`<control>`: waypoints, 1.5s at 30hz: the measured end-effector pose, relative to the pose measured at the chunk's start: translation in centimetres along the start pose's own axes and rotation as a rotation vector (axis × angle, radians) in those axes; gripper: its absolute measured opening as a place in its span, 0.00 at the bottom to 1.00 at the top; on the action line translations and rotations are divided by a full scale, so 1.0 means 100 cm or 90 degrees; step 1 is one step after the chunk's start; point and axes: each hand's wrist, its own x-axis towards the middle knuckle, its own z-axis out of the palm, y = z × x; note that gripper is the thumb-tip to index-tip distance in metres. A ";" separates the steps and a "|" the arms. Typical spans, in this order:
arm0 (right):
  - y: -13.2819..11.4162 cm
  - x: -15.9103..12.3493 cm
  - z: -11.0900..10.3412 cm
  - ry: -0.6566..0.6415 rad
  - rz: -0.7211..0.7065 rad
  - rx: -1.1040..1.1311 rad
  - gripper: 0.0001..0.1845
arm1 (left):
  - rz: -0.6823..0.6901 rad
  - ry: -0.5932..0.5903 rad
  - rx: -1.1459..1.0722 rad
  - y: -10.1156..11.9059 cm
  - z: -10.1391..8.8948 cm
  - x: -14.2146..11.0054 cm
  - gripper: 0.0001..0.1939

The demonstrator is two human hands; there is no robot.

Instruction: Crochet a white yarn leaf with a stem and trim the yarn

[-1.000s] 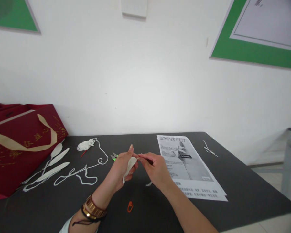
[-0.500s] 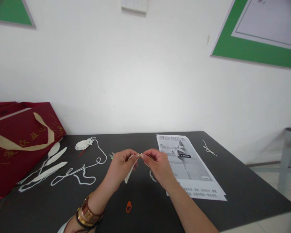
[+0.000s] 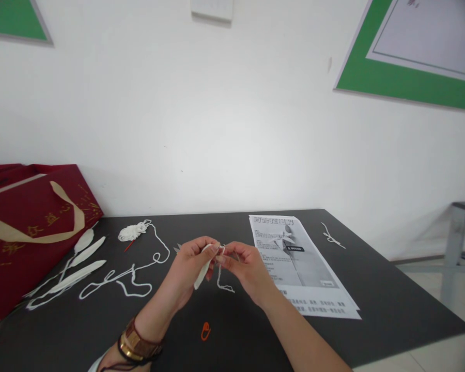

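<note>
My left hand (image 3: 191, 264) is closed on a narrow white knitted petal (image 3: 201, 272) that hangs from its fingertips above the dark table (image 3: 391, 305). My right hand (image 3: 243, 266) pinches, fingertips against the left hand's, the petal's top end and a short white yarn tail (image 3: 223, 281) that dangles down and curls toward the table. Both hands hover over the table's middle, just in front of small scissors with a green handle (image 3: 177, 249), which are mostly hidden behind the left hand.
Several more white petals (image 3: 79, 256) and loose yarn (image 3: 135, 271) lie at the left, with a yarn bundle (image 3: 130, 232). A red gift bag (image 3: 27, 227) stands far left. A printed sheet (image 3: 300, 266) lies right, a yarn scrap (image 3: 332, 236) beyond it, an orange marker clip (image 3: 205, 331) nearer me.
My hands have come closer together at the petal's top, and the yarn tail now hangs lower from my right fingers. The view has shifted slightly.
</note>
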 end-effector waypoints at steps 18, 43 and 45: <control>0.012 -0.001 0.010 -0.066 0.015 0.017 0.08 | 0.117 0.053 0.190 -0.005 -0.005 0.005 0.08; -0.011 0.001 -0.024 0.009 -0.098 -0.244 0.07 | -0.018 -0.010 0.070 -0.005 -0.011 0.008 0.14; -0.011 0.000 -0.023 0.009 -0.093 -0.219 0.07 | -0.007 -0.001 0.083 -0.007 -0.010 0.009 0.14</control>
